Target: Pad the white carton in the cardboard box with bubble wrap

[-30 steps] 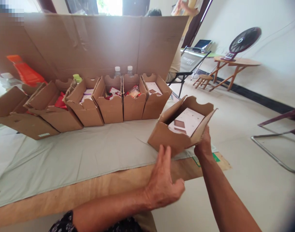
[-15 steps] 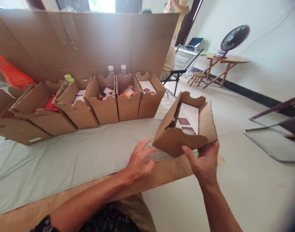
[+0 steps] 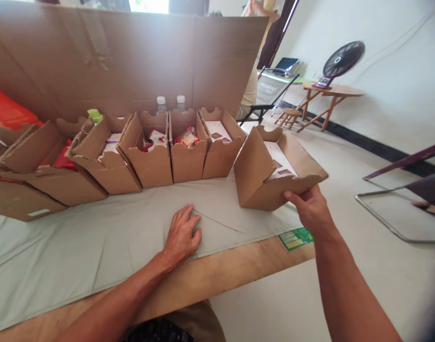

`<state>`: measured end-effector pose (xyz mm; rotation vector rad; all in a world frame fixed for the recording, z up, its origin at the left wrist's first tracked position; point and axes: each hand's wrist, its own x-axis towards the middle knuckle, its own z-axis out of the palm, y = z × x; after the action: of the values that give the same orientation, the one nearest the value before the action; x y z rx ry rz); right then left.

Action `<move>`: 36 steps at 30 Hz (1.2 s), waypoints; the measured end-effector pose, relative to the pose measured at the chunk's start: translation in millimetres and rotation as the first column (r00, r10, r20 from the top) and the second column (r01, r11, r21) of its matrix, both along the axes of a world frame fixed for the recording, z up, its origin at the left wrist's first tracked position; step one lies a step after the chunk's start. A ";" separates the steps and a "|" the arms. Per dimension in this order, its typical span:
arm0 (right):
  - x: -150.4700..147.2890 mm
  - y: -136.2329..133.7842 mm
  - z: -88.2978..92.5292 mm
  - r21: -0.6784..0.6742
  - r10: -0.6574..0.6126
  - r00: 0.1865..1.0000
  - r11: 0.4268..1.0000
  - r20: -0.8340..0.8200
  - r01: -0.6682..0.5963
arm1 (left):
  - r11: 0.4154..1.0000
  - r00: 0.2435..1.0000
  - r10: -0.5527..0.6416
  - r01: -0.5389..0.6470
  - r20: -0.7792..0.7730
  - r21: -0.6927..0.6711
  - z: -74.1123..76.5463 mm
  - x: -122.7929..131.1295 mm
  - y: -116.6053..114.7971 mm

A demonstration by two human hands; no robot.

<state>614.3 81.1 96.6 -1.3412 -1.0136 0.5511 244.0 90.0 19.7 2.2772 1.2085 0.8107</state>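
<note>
While right hand (image 3: pixel 310 209) pinches open box (image 3: pixel 256 175) by one corner, centre right | left hand (image 3: pixel 182 235) spread flat on cloth (image 3: pixel 96 237) | risk: one-corner grip, box seemingly half-lifted, could tip off edge.

Row of open boxes (image 3: pixel 149 152) on cloth (image 3: pixel 96 237) over the surface (image 3: pixel 217 270), cardboard sheet (image 3: pixel 132 61) upright behind them, two bottles (image 3: pixel 171 104) between. Loose box (image 3: pixel 270 171) at right end of row, card (image 3: pixel 279 159) inside. Right hand (image 3: pixel 310 209) at its near right corner; left hand (image 3: pixel 182 235) flat on cloth, left of it. Fan (image 3: pixel 340 59) on side table (image 3: pixel 333 92) far right.
</note>
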 end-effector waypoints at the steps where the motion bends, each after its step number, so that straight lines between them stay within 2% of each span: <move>1: 7.6 14.5 4.2 -0.010 0.027 1.000 1.000 -0.001 -0.027 | 1.000 1.000 -0.004 0.004 -0.015 0.012 0.3 0.6 0.1; 4: 19.8 59.2 16.6 -0.008 0.114 0.993 0.993 -0.011 -0.114 | 0.998 0.999 0.005 -0.002 -0.048 0.067 0.7 2.2 0.4; 8: 17.8 109.7 27.9 -0.007 0.198 0.980 0.980 -0.029 -0.199 | 0.993 0.997 0.026 -0.017 -0.075 0.117 0.6 4.1 -0.8; 13: 7.3 143.4 35.7 -0.049 0.227 0.973 0.972 -0.033 -0.228 | 0.994 0.997 0.036 -0.029 -0.066 0.108 2.7 5.3 -2.0; 16: 3.3 148.8 39.0 -0.083 0.213 0.977 0.973 -0.015 -0.213 | 0.997 0.998 0.028 -0.024 -0.062 0.077 4.0 5.7 -2.4; 19: 2.2 145.7 40.7 -0.108 0.138 0.990 0.985 0.042 -0.132 | 0.998 0.998 0.026 -0.022 -0.056 0.067 4.3 6.1 -2.4; 22: -2.3 133.0 43.8 -0.052 -0.068 0.987 0.996 0.146 0.077 | 0.997 0.998 0.034 -0.030 -0.060 0.075 4.1 6.4 -1.9; 24: -13.3 119.4 48.6 0.060 -0.230 0.947 0.973 0.222 0.222 | 0.997 0.997 0.031 -0.026 -0.064 0.076 4.1 6.4 -1.4; 25: -22.4 112.0 51.8 0.114 -0.274 0.925 0.961 0.263 0.252 | 0.997 0.998 0.026 -0.021 -0.063 0.074 4.0 6.4 -1.2; 27: -47.5 99.9 58.8 0.159 -0.244 0.904 0.967 0.352 0.199 | 0.997 0.998 0.021 -0.017 -0.054 0.071 3.5 6.1 -1.0; 29: -78.2 96.6 65.5 0.099 -0.093 0.869 0.994 0.486 0.051 | 0.998 0.999 0.027 -0.025 -0.036 0.060 2.4 5.8 -0.9; 30: -93.3 99.3 68.6 0.033 -0.009 0.820 0.999 0.572 -0.013 | 0.999 0.999 0.031 -0.030 -0.018 0.045 1.6 5.7 -0.9; 31: -106.9 104.4 71.4 -0.060 0.073 0.737 0.997 0.672 -0.045 | 0.999 0.999 0.035 -0.035 0.017 0.019 0.8 5.7 -0.6; 33: -127.4 117.7 76.6 -0.202 0.172 0.584 0.979 0.793 -0.016 | 0.998 0.992 0.044 -0.039 0.115 -0.050 -0.5 5.4 0.4; 34: -134.0 123.3 78.9 -0.234 0.186 0.539 0.972 0.822 0.021 | 0.996 0.985 0.052 -0.040 0.164 -0.080 -0.8 5.2 1.3; 36: -141.0 125.9 82.8 -0.220 0.148 0.531 0.973 0.835 0.074 | 0.992 0.968 0.074 -0.046 0.238 -0.120 -0.2 4.3 3.7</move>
<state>473.3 207.0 179.4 -1.8627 -1.8288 -0.0278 248.3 93.7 19.4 1.9928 1.1833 0.9848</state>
